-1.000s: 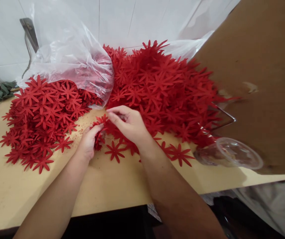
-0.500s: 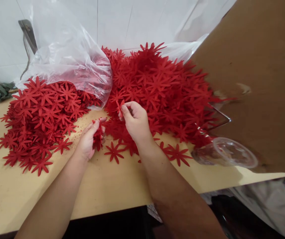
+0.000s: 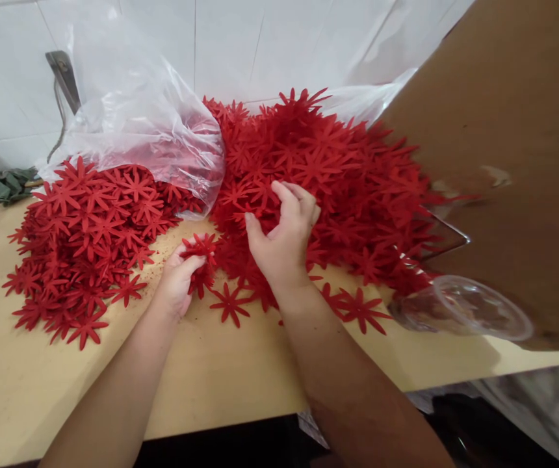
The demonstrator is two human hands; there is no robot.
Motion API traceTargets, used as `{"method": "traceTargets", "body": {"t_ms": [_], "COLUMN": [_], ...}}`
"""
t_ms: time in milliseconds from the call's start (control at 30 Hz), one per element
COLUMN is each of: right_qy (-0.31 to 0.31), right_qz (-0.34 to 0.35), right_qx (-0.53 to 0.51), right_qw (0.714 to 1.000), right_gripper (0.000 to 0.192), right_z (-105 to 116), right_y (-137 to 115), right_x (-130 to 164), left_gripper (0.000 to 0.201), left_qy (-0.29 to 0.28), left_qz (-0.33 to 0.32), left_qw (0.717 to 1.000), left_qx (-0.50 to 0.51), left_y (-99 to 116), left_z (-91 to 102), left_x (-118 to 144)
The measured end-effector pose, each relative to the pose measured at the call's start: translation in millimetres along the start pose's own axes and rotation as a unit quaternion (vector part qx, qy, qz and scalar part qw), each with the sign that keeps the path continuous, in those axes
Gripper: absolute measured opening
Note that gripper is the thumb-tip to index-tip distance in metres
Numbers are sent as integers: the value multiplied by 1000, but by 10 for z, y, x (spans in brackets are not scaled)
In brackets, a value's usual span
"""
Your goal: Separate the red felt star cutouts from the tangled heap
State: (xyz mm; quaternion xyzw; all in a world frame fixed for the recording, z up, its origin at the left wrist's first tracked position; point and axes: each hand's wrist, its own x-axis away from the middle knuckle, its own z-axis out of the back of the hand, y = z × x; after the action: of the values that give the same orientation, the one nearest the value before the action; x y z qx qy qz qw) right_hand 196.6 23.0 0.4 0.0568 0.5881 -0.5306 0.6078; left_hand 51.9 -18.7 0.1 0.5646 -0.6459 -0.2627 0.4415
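My left hand [image 3: 178, 279] grips a small stack of red flower-shaped cutouts [image 3: 202, 255], held just above the tan table [image 3: 221, 377]. My right hand [image 3: 285, 235] reaches into the big heap of red cutouts [image 3: 328, 175] at the middle back, fingers apart and curled on the top pieces, pinching at one. A second, flatter pile of the same cutouts [image 3: 84, 234] lies to the left. A few single cutouts [image 3: 231, 304] lie on the table below my hands.
A clear plastic bag [image 3: 133, 123] lies over the back of the left pile. A clear plastic cup [image 3: 459, 305] lies on its side at the right. A brown cardboard sheet [image 3: 513, 149] fills the right. Green pieces [image 3: 9, 183] sit far left by the white tiled wall.
My right hand left the stack in my left hand and moved up and right into the big heap. My left hand kept its stack and barely moved.
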Motion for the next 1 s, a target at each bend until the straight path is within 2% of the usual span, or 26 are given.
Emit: {"method": "traceTargets", "body": {"t_ms": [100, 167, 233, 333, 400, 467, 600, 667, 733, 933, 1000], "right_qy": [-69, -122, -128, -108, -133, -183, -312, -352, -362, -334, -350], "right_qz": [72, 103, 103, 51, 6, -17, -22, -50, -88, -197, -204], "right_qx": [2, -19, -26, -54, -115, -157, -165, -193, -228, -319, -336], "right_qw": [995, 987, 986, 991, 984, 970, 935, 915, 900, 864, 850], "right_gripper": [26, 29, 27, 15, 16, 20, 19, 19, 16, 9, 16], "right_z": [17, 12, 3, 5, 21, 36, 22, -9, -42, -82, -77], "right_y": [-92, -135, -150, -156, -182, -236, -358, -374, -356, -316, -345], "right_x": [41, 72, 88, 78, 64, 65, 114, 143, 161, 158, 168], "left_gripper": [31, 28, 27, 27, 28, 29, 32, 31, 29, 23, 20], "left_qy": [24, 17, 11, 21, 35, 51, 66, 65, 56, 26, 27], "left_qz": [-38, -57, -69, -75, -78, -88, -117, -136, -153, -152, -151], "left_qw": [999, 998, 997, 997, 996, 994, 989, 987, 984, 984, 985], "left_qx": [-10, -18, -24, -29, -32, -40, -56, -63, -74, -90, -79], "left_y": [-37, -47, -46, -34, -24, -18, -37, -56, -69, -57, -52], "left_z": [6, 2, -6, -15, -7, 12, 59, 67, 61, 25, 35], "left_x": [-46, -54, -44, -27, -34, -61, -140, -163, -159, -83, -86]}}
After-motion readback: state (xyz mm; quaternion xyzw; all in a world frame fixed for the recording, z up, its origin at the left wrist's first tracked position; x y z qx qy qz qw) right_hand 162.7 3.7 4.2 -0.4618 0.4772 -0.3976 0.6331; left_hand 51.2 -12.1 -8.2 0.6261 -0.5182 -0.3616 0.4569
